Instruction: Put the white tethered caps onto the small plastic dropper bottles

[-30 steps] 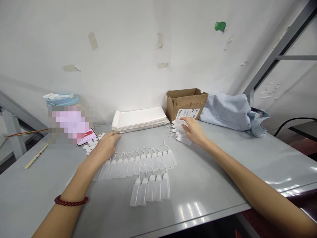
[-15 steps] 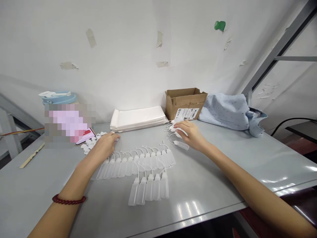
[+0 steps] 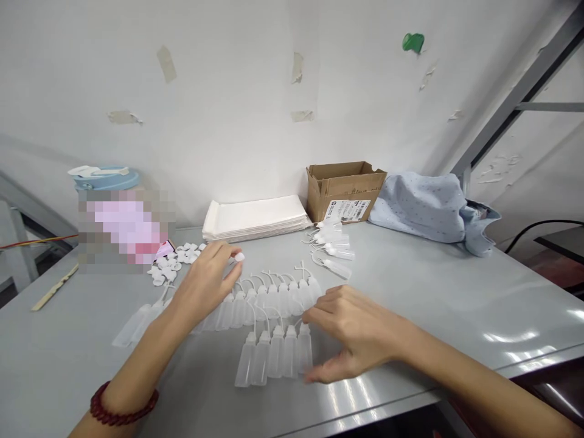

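Pinched in the fingertips of my left hand (image 3: 207, 283) is a small white cap (image 3: 239, 257), held above a row of bottles. My right hand (image 3: 349, 331) has its thumb and fingers apart beside the last translucent squeeze bottle (image 3: 304, 350) in the front row; whether it touches that bottle I cannot tell. Several like bottles (image 3: 275, 353) lie side by side there, white straps trailing from their necks. Behind them runs a longer row of bottles (image 3: 274, 295), partly covered by my left hand. More bottles (image 3: 337, 267) lie at the back right.
Loose white caps (image 3: 176, 258) lie heaped at the left by a pixelated phone. A stack of white envelopes (image 3: 255, 216) and an open cardboard box (image 3: 344, 191) stand against the wall. Light blue cloth (image 3: 415, 204) rests right of the box. A blue-lidded container (image 3: 104, 177) stands far left.
My right hand has come from the back-right bottles toward the front row. My left hand has moved right from the loose caps, a white cap now showing in its fingers.
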A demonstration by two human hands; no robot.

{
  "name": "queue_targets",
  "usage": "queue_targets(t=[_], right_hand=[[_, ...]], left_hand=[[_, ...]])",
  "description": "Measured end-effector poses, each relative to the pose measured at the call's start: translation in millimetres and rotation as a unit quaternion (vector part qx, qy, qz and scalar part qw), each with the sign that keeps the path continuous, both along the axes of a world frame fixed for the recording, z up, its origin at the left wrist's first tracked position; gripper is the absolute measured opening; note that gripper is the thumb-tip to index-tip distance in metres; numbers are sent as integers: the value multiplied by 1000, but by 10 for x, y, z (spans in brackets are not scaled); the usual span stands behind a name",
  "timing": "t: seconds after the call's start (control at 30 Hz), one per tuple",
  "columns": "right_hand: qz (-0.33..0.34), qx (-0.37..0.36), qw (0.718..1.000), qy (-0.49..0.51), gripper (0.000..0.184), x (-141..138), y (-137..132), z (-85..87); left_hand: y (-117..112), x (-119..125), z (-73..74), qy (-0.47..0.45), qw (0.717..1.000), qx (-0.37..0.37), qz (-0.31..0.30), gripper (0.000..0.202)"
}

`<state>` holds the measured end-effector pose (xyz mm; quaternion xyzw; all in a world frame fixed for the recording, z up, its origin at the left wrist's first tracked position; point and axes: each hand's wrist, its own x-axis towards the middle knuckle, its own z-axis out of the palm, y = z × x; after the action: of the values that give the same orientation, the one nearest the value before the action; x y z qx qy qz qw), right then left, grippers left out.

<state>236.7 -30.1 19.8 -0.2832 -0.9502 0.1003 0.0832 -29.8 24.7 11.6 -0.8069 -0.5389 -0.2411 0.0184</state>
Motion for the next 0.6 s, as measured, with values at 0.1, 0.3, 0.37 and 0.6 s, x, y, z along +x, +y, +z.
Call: queue_targets(t=[0.1, 0.3, 0.37, 0.6], right_hand=[[-7, 36, 999, -16, 54, -20, -19, -51], [-31, 42, 998, -30, 67, -21, 11, -69], [-33, 35, 998, -33, 68, -26, 19, -65], [-22, 18, 998, -53, 65, -34, 32, -89]], left_hand=[[-65, 21, 132, -121, 986, 87, 79, 23], [-43, -59, 122, -202, 963, 99, 147, 25], [-40, -17, 48, -175, 976, 72, 109, 24], [-118, 198, -41, -110, 991, 82, 4, 17]])
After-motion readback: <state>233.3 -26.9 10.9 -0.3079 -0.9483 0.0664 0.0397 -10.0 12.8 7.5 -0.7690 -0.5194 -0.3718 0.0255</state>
